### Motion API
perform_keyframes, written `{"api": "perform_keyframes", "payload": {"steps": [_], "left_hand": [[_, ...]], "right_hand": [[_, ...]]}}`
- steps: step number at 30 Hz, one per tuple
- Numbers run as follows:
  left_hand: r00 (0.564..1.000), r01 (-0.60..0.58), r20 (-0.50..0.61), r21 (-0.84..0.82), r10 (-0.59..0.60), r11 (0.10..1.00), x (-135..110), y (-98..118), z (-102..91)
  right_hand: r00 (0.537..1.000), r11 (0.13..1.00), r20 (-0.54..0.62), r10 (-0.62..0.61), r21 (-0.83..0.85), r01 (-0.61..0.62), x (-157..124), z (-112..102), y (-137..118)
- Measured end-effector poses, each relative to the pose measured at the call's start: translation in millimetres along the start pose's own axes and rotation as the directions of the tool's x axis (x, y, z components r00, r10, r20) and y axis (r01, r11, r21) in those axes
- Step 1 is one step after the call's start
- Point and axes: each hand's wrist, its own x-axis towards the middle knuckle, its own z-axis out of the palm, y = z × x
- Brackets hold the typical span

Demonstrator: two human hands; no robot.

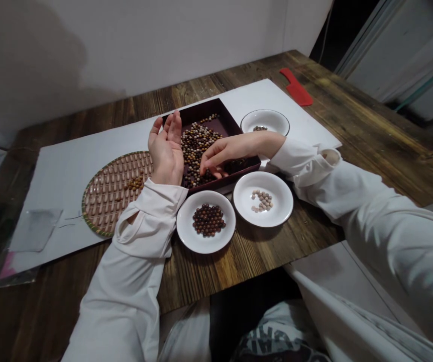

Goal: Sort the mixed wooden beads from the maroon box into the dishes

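Note:
Mixed brown, yellow and pale beads (pixel 198 143) fill much of a dark maroon tray (pixel 212 106). My right hand (pixel 227 151) reaches into the tray from the right, its bent fingertips down among the beads; whether it pinches one is hidden. Over the tray's left side my left hand (pixel 167 153) is raised palm up, fingers extended and slightly curled, with no bead visible in it. In front of the tray, one white bowl (pixel 184 226) has dark red-brown beads (pixel 209 220) and another white bowl (pixel 282 207) has pale beads (pixel 263 200).
A third white bowl (pixel 248 120) with a few greyish beads stands behind my right wrist. Left of the tray lies a woven basket tray (pixel 103 196) with yellow-brown beads (pixel 135 183). A white board (pixel 66 166) lies underneath. A red comb (pixel 297 89) and a clear plastic bag (pixel 35 229) lie farther out.

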Motion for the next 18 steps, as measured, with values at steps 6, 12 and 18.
{"api": "perform_keyframes", "payload": {"steps": [6,12,18], "left_hand": [[0.999,-0.03,-0.02,-0.053,0.029,0.998,6,-1,-5.6],[0.997,-0.072,0.002,0.031,0.072,0.997,20,-5,-19.1],[0.991,-0.13,-0.01,0.144,0.133,0.981,18,-4,-18.9]], "right_hand": [[1.0,1.0,0.0,0.003,-0.002,-0.003,0,0,0],[1.0,1.0,0.01,0.007,-0.008,-0.007,2,-3,2],[1.0,1.0,0.01,0.008,-0.03,-0.008,4,-4,5]]}}
